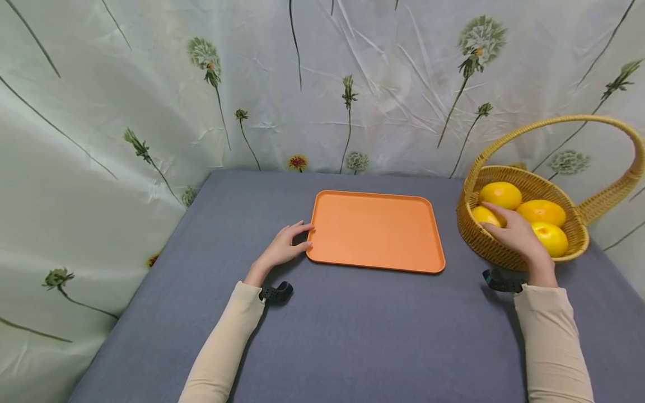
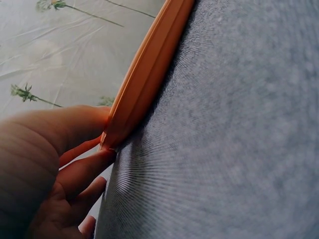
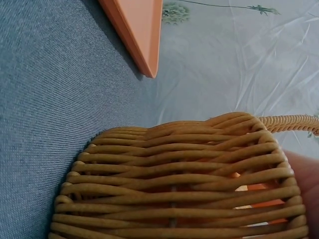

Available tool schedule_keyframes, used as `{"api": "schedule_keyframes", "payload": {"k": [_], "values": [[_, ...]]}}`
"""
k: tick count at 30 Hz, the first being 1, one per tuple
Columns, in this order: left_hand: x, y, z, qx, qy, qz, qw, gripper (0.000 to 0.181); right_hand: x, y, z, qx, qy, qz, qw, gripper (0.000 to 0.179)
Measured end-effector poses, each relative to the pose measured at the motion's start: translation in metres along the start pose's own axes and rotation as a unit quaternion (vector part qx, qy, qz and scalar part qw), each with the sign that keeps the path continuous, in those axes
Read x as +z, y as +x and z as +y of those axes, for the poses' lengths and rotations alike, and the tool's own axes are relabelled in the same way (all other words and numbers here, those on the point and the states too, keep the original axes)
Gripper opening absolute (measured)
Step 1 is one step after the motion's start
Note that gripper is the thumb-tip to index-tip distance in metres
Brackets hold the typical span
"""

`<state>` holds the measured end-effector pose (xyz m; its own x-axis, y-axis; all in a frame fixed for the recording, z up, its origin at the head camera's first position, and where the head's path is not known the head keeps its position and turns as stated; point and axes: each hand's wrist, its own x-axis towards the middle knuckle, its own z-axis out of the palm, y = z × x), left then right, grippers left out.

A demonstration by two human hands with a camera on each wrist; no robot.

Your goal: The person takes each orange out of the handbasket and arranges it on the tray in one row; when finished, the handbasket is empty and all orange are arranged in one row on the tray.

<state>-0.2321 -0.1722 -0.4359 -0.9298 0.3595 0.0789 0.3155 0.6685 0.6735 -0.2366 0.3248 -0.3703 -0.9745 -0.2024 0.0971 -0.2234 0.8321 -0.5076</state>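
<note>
An orange rectangular tray (image 1: 375, 232) lies flat on the table. My left hand (image 1: 283, 246) is at its left edge, thumb and fingertips meeting the rim. In the left wrist view the left thumb and a finger (image 2: 87, 172) pinch the end of the tray (image 2: 144, 74). On the right stands a tan wicker basket (image 1: 478, 238) with a tall arched handle, holding several smooth, oval yellow fruits (image 1: 541, 212). My right hand (image 1: 516, 232) reaches into it, thumb and fingers around the leftmost yellow fruit (image 1: 485, 216). Basket weave (image 3: 179, 179) hides most of that hand in the right wrist view.
A grey-blue cloth (image 1: 383, 330) covers the table. Behind and to the left hangs a pale curtain (image 1: 302, 112) printed with dandelions. The basket's handle (image 1: 554, 118) arches high above the fruit, and its near wall stands close to the right wrist.
</note>
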Motion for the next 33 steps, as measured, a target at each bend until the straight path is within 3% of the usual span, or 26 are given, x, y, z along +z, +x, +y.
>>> {"api": "schedule_keyframes", "payload": {"k": [9, 33], "values": [[0.0027, 0.0021, -0.001, 0.028, 0.004, 0.004, 0.9996, 0.047, -0.0017, -0.0042, 0.0007, 0.062, -0.01, -0.016, 0.9979, 0.063], [0.0063, -0.0005, -0.0045, 0.022, 0.0, 0.011, 0.9997, 0.047, 0.0044, -0.005, -0.0043, 0.08, 0.002, 0.039, 0.996, 0.059]]}}
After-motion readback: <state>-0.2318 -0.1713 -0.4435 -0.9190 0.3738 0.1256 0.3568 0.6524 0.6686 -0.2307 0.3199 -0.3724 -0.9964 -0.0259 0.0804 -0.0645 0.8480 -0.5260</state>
